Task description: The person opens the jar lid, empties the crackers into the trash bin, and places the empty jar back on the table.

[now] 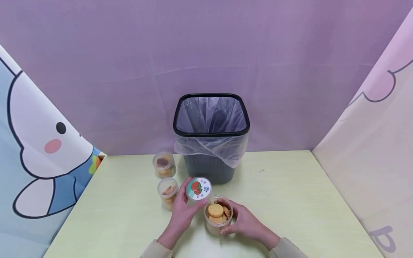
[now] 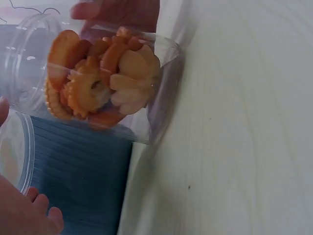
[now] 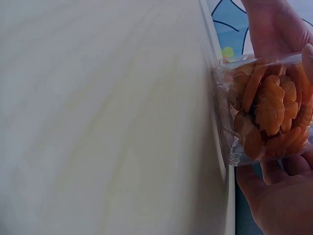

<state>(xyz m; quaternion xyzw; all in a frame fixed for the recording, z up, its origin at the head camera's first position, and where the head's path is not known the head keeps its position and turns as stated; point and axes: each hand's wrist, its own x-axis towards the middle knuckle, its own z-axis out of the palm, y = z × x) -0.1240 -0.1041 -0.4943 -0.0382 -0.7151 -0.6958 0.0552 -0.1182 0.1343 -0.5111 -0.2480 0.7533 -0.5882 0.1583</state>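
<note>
A clear jar [image 1: 213, 226] was stood upright near the middle of the table [image 1: 290, 200], at its near side, and was held by the right hand [image 1: 244, 221], whose thumb and fingers were curved round the wall from the right. Through the open mouth of the jar, round and oblong biscuits [image 1: 216, 210] could be seen, and in the left wrist view flower-shaped ones were shown through the clear wall.

A round lid [image 1: 198, 188] was held by the left hand [image 1: 183, 210], its edge pinched between the thumb on the near side and the fingers on the far left. The lid was raised just to the far left of the jar's mouth, its printed face turned upward; a red fruit and a small blue figure were shown there on green and white. Whether the jar's rim was touched by the lid could not be told.

To the left of the lid, two more clear jars were placed one beyond the other: the nearer jar [image 1: 168, 193] just beside the left hand, and the farther jar [image 1: 164, 165] by the left side of a dark bin [image 1: 209, 168]. The bin was stood on the far side of the table, its black rim overlapped by a translucent bag [image 1: 211, 145]. Behind it a purple cloth [image 1: 206, 46] was hung.
</note>
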